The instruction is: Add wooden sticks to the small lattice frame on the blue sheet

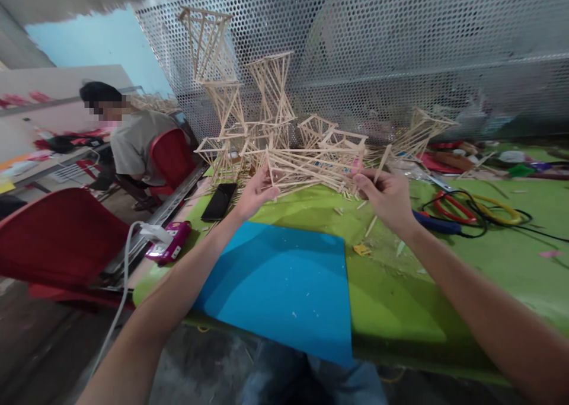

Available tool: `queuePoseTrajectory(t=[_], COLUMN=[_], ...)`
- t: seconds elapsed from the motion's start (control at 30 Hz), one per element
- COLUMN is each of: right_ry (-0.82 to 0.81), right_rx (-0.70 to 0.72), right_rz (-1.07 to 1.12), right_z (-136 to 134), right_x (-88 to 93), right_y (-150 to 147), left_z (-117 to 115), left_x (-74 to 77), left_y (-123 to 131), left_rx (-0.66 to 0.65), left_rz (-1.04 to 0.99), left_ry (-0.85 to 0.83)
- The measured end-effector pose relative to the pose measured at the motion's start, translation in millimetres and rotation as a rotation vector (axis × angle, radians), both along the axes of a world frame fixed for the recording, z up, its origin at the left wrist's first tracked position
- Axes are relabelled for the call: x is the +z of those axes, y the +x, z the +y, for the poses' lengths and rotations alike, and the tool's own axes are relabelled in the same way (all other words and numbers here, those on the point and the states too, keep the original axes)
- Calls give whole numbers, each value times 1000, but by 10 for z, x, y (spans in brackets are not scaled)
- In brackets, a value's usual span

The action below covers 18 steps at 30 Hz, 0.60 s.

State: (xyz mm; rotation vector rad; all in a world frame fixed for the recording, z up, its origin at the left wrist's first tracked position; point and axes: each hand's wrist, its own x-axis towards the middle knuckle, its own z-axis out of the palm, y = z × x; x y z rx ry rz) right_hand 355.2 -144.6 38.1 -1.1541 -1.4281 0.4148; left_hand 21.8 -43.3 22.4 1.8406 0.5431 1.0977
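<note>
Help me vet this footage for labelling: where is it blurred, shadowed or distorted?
Head view throughout: shadows darken parts of the blue sheet; the nearer red chair looks soft and stretched towards the left edge; the held stick frame shows more clearly.

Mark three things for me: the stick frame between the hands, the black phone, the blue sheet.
Stick frame (317,169): head view, crossing sticks near its middle.
Black phone (219,201): head view, middle of its dark face.
Blue sheet (284,283): head view, middle of its surface.
</note>
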Motion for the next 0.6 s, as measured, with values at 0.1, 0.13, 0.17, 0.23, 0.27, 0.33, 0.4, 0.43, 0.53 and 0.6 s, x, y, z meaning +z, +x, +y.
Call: queuePoseTrajectory(t=[0.1, 0.13, 0.17, 0.23, 0.27, 0.33, 0.4, 0.43, 0.53, 0.6], right_ry=[-11, -3, 6, 29, 43, 73, 98, 102, 106, 115], right_rx=[152, 193, 218, 217, 196, 142, 100, 86, 39, 3], right_rz=[70, 114, 164, 256, 288, 316, 322, 315, 257, 190], right_z=[-20, -22, -18, 6, 27, 77, 127, 146, 164, 145], right_x=[36, 47, 55, 56, 49, 21, -18, -36, -68, -62], right_y=[-35, -44, -49, -39, -23, 31, 99, 129, 176, 166], left_z=[0, -4, -10, -26, -33, -40, -37, -33, -25, -30], left_x=[22, 28, 33, 43, 47, 50, 45, 41, 43, 62], left_y=[-4, 1, 9, 33, 47, 74, 92, 96, 84, 64], left_rx=[-8, -15, -21, -14, 0, 25, 37, 38, 13, -23], left_rz=[-82, -112, -143, -207, -239, -294, -353, -387, -483, -532], left_ry=[-195, -265, -328, -423, -455, -498, -505, -491, -415, -379])
